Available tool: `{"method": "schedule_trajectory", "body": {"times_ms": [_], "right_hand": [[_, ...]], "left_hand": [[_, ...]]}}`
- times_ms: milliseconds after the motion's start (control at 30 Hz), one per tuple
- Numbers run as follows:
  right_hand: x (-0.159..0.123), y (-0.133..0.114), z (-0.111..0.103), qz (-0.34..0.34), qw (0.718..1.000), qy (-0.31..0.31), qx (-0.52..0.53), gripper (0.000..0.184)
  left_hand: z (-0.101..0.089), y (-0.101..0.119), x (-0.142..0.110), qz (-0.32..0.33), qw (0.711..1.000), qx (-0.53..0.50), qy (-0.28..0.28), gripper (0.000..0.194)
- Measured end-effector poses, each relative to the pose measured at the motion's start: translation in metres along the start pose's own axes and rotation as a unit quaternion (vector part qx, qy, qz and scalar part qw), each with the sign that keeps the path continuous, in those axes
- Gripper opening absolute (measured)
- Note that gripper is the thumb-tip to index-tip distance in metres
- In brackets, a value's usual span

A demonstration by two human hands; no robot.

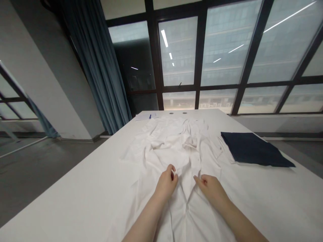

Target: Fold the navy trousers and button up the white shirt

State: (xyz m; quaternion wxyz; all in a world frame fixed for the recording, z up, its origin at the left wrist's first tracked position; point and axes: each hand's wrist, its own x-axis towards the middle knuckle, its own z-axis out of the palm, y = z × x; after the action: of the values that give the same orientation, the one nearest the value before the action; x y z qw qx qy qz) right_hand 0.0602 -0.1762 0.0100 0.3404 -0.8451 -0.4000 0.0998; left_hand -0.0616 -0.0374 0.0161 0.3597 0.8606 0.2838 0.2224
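Observation:
A white shirt [176,156] lies spread and wrinkled along the white table, its front placket running lengthwise and small buttons showing faintly. My left hand [167,181] is closed in a pinch on the shirt's fabric, left of the front opening. Across from it, my right hand [213,189] pinches the cloth on the other side with thumb and forefinger. Between the two hands the fabric is drawn up into folds that meet in a V. The exact edges under my fingertips are partly hidden.
A folded dark navy cloth [254,149] lies on the table's right side, with white material under its edge. At the far left end are a blue pen [150,116] and paper [142,117]. Beyond the white table [83,188] stand windows and a blue curtain [97,64].

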Motion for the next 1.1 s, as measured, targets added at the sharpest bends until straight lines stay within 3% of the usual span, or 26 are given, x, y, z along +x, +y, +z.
{"method": "schedule_trajectory", "body": {"times_ms": [100, 200, 267, 400, 533, 600, 700, 867, 1100], "right_hand": [[-0.033, -0.026, 0.003, -0.003, 0.996, -0.042, -0.077, 0.039], [-0.062, -0.041, 0.014, -0.019, 0.990, -0.064, -0.127, 0.025], [-0.072, -0.041, 0.020, -0.035, 0.991, -0.072, -0.104, 0.015], [-0.079, -0.030, 0.026, -0.049, 0.997, -0.068, 0.002, 0.017], [-0.086, -0.022, 0.034, -0.028, 0.994, -0.059, 0.085, 0.016], [-0.090, -0.021, 0.036, -0.024, 0.991, -0.048, 0.119, 0.016], [-0.094, -0.020, 0.038, -0.022, 0.986, -0.042, 0.162, 0.017], [-0.095, -0.017, 0.038, -0.014, 0.973, -0.039, 0.226, 0.020], [-0.092, -0.015, 0.041, 0.006, 0.963, -0.028, 0.269, 0.026]], "left_hand": [[0.000, 0.008, -0.001, 0.005, 1.000, -0.028, 0.009, 0.007], [-0.007, 0.018, -0.001, -0.013, 0.997, -0.062, -0.040, 0.006], [-0.014, 0.023, -0.008, -0.019, 0.997, -0.045, -0.061, 0.003], [-0.015, 0.031, -0.051, 0.015, 0.999, 0.047, -0.022, 0.010], [0.010, 0.035, -0.102, 0.000, 0.997, 0.049, -0.059, 0.017], [0.021, 0.034, -0.114, -0.006, 0.998, 0.036, -0.045, 0.019], [0.026, 0.031, -0.116, -0.005, 1.000, 0.007, -0.008, 0.019], [0.026, 0.028, -0.111, 0.024, 0.999, -0.029, -0.005, 0.017], [0.031, 0.022, -0.115, -0.005, 0.997, -0.076, 0.023, 0.018]]}}
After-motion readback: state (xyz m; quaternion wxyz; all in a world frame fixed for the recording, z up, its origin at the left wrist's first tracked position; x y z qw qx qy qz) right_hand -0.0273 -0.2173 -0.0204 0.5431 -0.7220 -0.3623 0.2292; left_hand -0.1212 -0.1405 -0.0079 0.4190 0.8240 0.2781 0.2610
